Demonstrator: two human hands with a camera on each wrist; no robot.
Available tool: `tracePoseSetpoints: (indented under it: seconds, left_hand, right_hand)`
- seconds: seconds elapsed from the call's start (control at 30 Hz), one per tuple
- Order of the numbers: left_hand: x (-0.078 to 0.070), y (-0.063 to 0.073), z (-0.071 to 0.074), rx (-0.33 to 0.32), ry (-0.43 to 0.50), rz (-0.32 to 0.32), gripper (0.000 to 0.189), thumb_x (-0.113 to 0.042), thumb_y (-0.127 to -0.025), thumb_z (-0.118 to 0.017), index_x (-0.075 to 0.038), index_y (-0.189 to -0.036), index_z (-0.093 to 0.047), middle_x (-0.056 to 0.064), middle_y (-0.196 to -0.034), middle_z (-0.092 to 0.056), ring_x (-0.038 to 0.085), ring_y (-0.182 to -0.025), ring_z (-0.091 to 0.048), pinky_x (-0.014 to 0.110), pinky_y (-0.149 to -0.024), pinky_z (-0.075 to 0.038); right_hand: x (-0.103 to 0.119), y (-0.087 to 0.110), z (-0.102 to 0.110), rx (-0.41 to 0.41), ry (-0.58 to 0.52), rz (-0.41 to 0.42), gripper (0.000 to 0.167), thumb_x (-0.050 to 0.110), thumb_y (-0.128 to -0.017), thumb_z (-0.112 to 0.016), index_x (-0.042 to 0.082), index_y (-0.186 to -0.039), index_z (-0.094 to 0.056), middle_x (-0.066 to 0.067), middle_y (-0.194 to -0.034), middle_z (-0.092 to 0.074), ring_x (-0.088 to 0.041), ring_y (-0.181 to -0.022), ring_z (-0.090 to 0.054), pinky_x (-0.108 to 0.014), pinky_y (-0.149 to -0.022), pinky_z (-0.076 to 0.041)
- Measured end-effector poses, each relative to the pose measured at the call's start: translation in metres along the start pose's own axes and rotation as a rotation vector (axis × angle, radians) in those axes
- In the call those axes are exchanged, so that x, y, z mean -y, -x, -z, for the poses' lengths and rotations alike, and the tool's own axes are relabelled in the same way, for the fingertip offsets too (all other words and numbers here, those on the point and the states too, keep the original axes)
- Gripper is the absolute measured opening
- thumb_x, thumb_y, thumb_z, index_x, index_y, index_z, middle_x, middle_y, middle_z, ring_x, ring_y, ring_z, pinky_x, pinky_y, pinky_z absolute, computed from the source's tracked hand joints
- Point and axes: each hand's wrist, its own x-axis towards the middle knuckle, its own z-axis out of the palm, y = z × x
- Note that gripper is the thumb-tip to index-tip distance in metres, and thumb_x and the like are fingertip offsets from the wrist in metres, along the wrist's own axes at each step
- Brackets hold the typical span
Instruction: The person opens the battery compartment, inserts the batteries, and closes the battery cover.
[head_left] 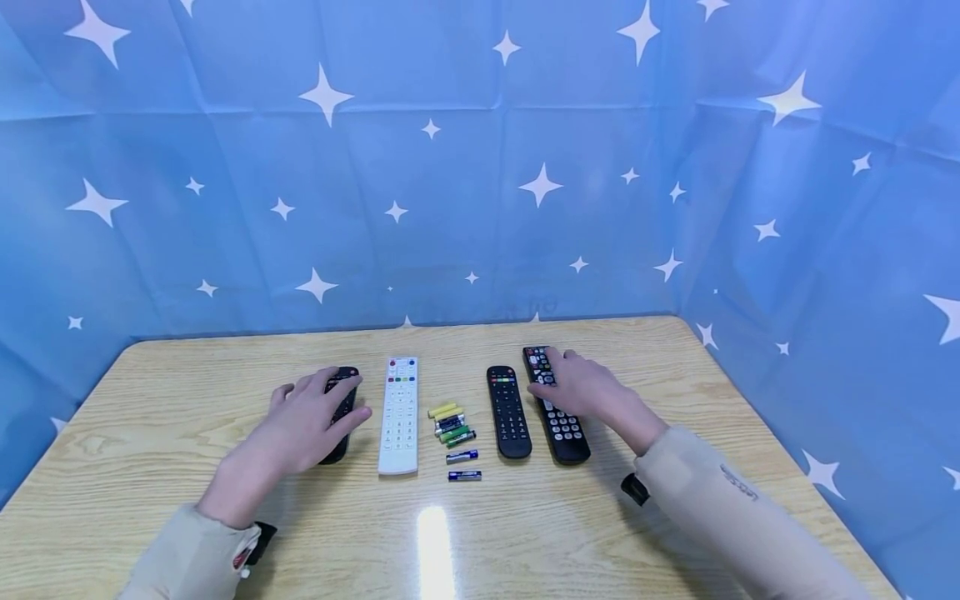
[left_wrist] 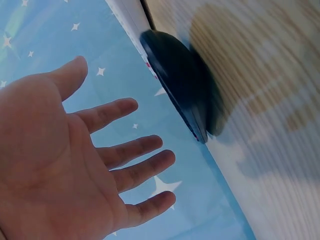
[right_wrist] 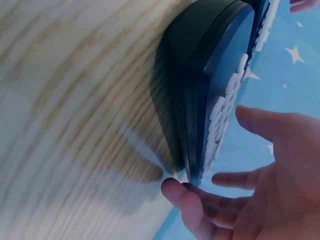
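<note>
A black remote control [head_left: 337, 451] lies at the left of the row on the table. Over it hovers my left hand [head_left: 300, 423], fingers spread and fairly straight, partly covering its buttons. The left wrist view shows that palm [left_wrist: 55, 155] apart from the remote, with nothing in it. At the row's right end lies a longer black remote control [head_left: 564, 427] with pale number keys. My right hand [head_left: 583, 388] is over its upper part, fingers loosely bent. In the right wrist view, those fingertips [right_wrist: 172, 190] are right by the remote's far edge, the thumb beside its keys.
Between the hands lie a white remote control [head_left: 399, 417] and a smaller black remote control [head_left: 510, 412]. Several yellow, blue and green batteries [head_left: 453, 423] are grouped between these two, with two dark blue batteries [head_left: 462, 456] nearer me. A blue star-patterned cloth [head_left: 450, 167] hangs behind the wooden table [head_left: 337, 533].
</note>
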Motion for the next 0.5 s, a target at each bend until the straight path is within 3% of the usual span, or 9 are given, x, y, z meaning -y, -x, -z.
tracePoseSetpoints:
  seconds: [0.5]
  left_hand:
    - [-0.012, -0.003, -0.004, -0.018, -0.015, -0.040, 0.057, -0.048, -0.106, -0.052, -0.010, -0.148, -0.055, 0.026, -0.151, -0.044, 0.050, -0.136, -0.043, 0.074, -0.102, -0.030]
  right_hand:
    - [0.006, -0.005, -0.004, 0.029, -0.035, -0.030, 0.078, 0.039, -0.103, -0.061, -0.006, -0.157, -0.027, -0.038, -0.145, -0.041, -0.050, -0.125, -0.053, -0.058, -0.097, -0.049]
